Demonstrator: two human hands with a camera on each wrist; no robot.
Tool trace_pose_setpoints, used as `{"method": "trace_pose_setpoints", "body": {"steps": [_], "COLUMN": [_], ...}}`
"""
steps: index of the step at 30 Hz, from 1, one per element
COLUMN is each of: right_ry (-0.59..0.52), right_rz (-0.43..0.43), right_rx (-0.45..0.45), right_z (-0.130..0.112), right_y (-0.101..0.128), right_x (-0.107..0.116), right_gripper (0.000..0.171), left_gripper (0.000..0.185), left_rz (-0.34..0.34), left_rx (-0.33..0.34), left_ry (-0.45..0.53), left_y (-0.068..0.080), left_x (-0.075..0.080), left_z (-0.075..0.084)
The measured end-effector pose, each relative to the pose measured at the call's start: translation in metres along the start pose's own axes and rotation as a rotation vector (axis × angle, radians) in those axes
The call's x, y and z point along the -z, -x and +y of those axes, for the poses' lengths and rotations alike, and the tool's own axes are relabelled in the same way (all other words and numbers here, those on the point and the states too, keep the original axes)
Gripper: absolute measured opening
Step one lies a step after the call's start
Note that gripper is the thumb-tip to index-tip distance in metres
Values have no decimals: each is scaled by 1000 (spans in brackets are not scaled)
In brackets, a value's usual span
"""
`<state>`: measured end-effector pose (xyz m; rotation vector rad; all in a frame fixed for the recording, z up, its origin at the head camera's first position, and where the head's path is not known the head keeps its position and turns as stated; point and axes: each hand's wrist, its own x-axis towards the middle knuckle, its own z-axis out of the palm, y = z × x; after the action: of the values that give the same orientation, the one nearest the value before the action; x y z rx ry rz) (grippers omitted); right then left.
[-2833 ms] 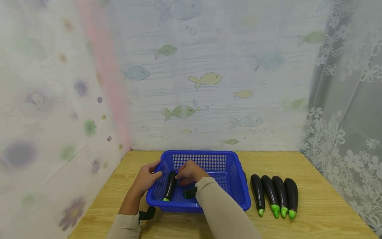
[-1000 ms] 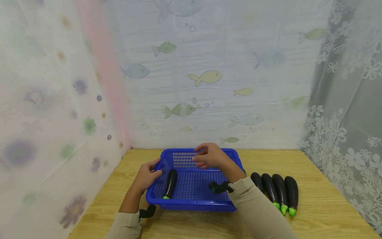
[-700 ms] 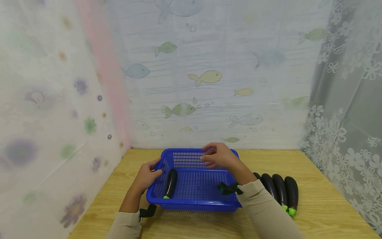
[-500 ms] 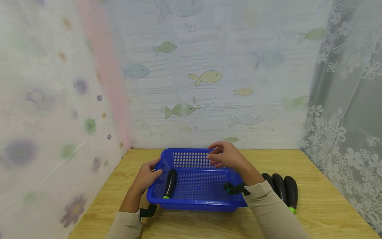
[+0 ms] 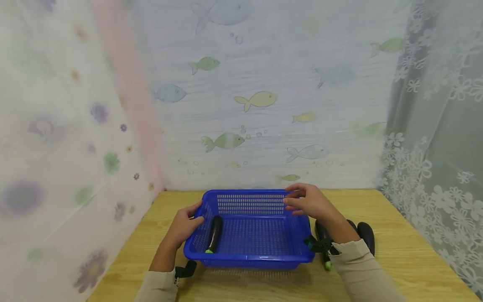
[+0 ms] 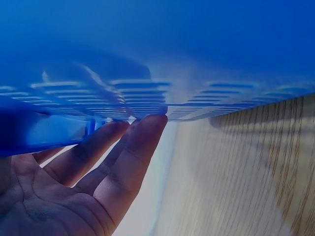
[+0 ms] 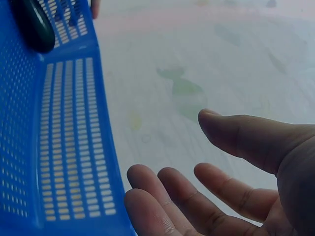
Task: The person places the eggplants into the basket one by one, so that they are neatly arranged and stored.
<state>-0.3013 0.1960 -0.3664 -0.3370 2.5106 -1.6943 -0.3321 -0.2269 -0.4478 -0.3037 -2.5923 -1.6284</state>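
Both my hands are over the wood-grain table (image 5: 130, 260): the left hand (image 5: 185, 224) grips the blue plastic basket (image 5: 249, 257) by its left rim, the right hand (image 5: 310, 202) hangs empty by its far right corner, fingers spread and lightly bent. Just right of the basket, nearer the right hand, black eggplants (image 5: 366, 235) lie lengthwise away from me, partly behind my right forearm (image 5: 337, 227). Another eggplant (image 5: 215, 231) lies inside, along the left wall, green cap (image 5: 209, 251) toward me.
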Motion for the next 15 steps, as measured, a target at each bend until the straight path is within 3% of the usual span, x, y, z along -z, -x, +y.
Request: {"method": "trace_pose_setpoints", "body": {"steps": [8,15], "right_ry": [-4,-21], "right_rz": [82,92], "right_rx": [-41,-66], "right_z": [21,36], "right_y": [19,32], "right_x": [29,47], "right_gripper": [61,65], "left_gripper": [65,67], "left_rz": [-7,-22], "left_rx": [-1,-4], "left_ry": [41,67], "left_y": [-4,0], "left_x": [1,2], "left_z": [-2,-4]}}
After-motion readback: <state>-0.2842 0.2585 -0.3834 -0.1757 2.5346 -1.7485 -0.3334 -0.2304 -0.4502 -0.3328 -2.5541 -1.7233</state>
